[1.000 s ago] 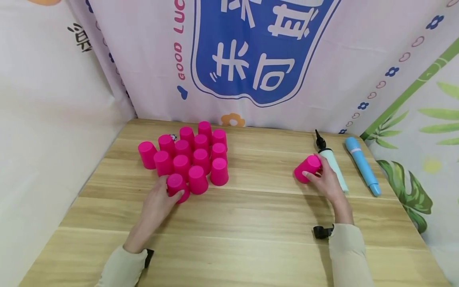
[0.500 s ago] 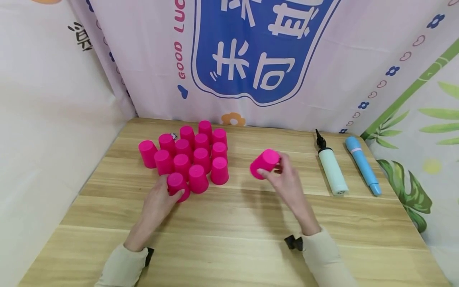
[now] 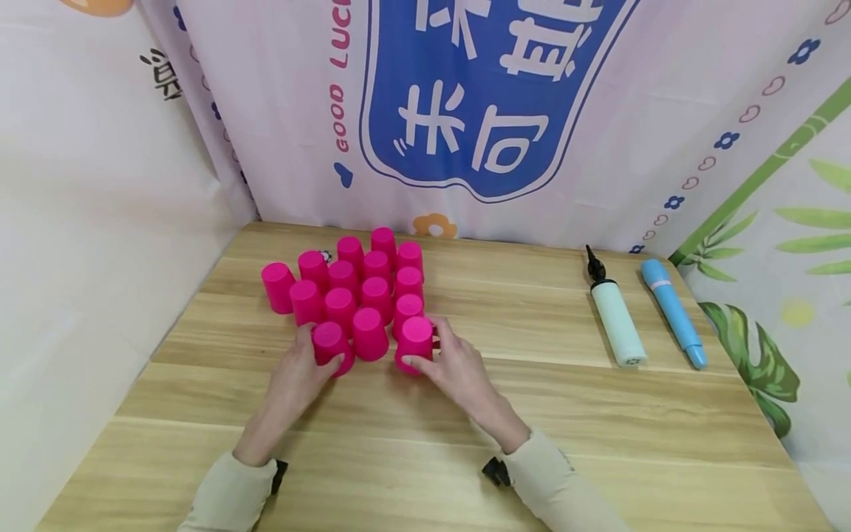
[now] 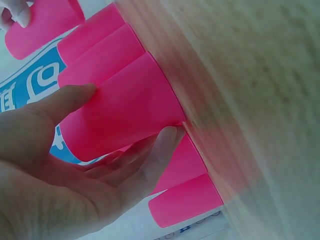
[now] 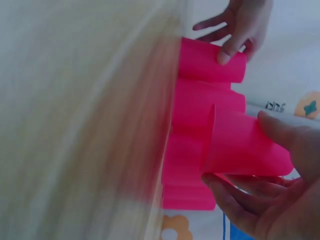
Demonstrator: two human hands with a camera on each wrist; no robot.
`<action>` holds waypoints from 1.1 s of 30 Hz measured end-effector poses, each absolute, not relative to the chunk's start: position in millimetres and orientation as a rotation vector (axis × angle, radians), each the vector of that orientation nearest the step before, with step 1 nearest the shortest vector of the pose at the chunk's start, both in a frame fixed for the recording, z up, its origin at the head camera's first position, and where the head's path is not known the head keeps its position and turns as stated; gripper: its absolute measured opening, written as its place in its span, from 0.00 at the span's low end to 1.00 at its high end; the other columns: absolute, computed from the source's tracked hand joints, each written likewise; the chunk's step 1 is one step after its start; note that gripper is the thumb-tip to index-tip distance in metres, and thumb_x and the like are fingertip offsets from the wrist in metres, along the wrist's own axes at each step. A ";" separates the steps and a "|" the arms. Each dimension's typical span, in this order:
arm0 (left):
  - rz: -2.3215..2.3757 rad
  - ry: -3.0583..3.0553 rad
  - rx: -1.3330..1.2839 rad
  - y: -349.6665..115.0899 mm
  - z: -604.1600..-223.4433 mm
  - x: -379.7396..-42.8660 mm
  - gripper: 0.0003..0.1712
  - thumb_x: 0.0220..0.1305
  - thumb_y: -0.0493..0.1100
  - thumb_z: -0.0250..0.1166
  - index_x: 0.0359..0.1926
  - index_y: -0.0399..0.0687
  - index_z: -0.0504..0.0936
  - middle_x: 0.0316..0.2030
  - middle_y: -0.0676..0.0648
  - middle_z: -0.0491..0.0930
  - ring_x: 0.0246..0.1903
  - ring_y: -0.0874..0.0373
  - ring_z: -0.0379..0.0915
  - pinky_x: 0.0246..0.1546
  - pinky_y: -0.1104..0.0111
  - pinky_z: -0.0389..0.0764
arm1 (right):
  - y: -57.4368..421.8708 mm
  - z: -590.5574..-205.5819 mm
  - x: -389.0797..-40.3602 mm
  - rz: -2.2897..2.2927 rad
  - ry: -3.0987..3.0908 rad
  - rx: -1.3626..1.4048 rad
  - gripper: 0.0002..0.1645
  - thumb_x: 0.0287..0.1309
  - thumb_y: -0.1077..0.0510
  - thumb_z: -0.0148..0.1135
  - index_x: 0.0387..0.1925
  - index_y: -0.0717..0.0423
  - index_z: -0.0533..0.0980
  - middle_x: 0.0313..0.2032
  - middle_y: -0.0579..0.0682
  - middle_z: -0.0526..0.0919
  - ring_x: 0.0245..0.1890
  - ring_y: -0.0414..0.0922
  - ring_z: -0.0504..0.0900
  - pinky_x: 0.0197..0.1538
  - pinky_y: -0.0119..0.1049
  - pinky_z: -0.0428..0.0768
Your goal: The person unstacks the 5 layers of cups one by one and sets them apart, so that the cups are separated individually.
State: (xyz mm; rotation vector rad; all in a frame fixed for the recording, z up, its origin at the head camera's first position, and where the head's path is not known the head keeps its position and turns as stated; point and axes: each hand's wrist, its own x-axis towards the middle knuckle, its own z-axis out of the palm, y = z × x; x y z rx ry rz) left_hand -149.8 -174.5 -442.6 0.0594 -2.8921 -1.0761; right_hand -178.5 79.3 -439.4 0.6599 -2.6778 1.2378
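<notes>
Several bright pink plastic cups (image 3: 340, 304) stand upside down in a tight block on the left half of the table. My left hand (image 3: 292, 380) grips the front-left cup (image 3: 330, 346), its thumb on one side and fingers round the other, as the left wrist view shows. That cup's rim is down on the wood. In my right hand (image 3: 460, 369) is another pink cup (image 5: 245, 145), mouth down, at the block's front-right corner. The right wrist view shows its rim a little above the table. Another cup (image 3: 368, 334) stands between the two held ones.
A pale green hand pump (image 3: 617, 321) with a black nozzle lies at the right of the wooden table (image 3: 399, 458). Beside it is a blue stick-shaped item (image 3: 674, 314). A printed cloth (image 3: 286, 133) hangs along the table's back edge.
My right hand has carried its pink cup from beside the pump leftward to the front-right corner of the block, bringing it from tilted to nearly upright. My left hand keeps its grip in place.
</notes>
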 end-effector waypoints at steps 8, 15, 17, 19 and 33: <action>-1.082 -2.903 0.073 -171.8 -443.2 -151.3 0.39 0.63 0.39 0.65 0.64 0.27 0.52 0.56 0.28 0.66 0.54 0.35 0.67 0.54 0.44 0.73 | 68.8 -447.7 -180.3 1.118 -2.691 0.745 0.37 0.49 0.48 0.74 0.56 0.55 0.66 0.44 0.51 0.84 0.42 0.44 0.84 0.43 0.37 0.82; -1.051 -2.894 0.061 -172.4 -443.2 -150.1 0.39 0.62 0.40 0.65 0.64 0.28 0.53 0.56 0.28 0.67 0.55 0.35 0.68 0.53 0.44 0.73 | 64.4 -451.3 -185.9 1.175 -2.733 0.789 0.36 0.48 0.53 0.74 0.54 0.60 0.66 0.46 0.54 0.82 0.47 0.45 0.82 0.49 0.35 0.81; -1.047 -2.891 0.061 -172.5 -443.3 -149.2 0.38 0.62 0.39 0.66 0.63 0.28 0.53 0.55 0.28 0.67 0.54 0.35 0.68 0.53 0.44 0.73 | 63.4 -452.3 -187.4 1.177 -2.737 0.803 0.36 0.48 0.54 0.75 0.54 0.61 0.66 0.46 0.55 0.82 0.48 0.46 0.82 0.50 0.36 0.81; -1.049 -2.881 0.056 -172.6 -443.4 -149.0 0.37 0.62 0.39 0.66 0.63 0.28 0.54 0.55 0.29 0.68 0.54 0.35 0.68 0.53 0.44 0.73 | 62.4 -453.2 -188.9 1.164 -2.738 0.813 0.36 0.48 0.54 0.75 0.53 0.61 0.66 0.45 0.56 0.82 0.47 0.47 0.83 0.50 0.37 0.81; -0.964 -2.925 0.026 -195.3 -395.0 -121.3 0.42 0.66 0.52 0.62 0.69 0.31 0.55 0.58 0.27 0.67 0.55 0.31 0.67 0.49 0.42 0.74 | 95.3 -429.7 -176.9 0.948 -2.846 0.703 0.41 0.56 0.41 0.66 0.62 0.62 0.67 0.53 0.60 0.80 0.50 0.55 0.81 0.47 0.47 0.82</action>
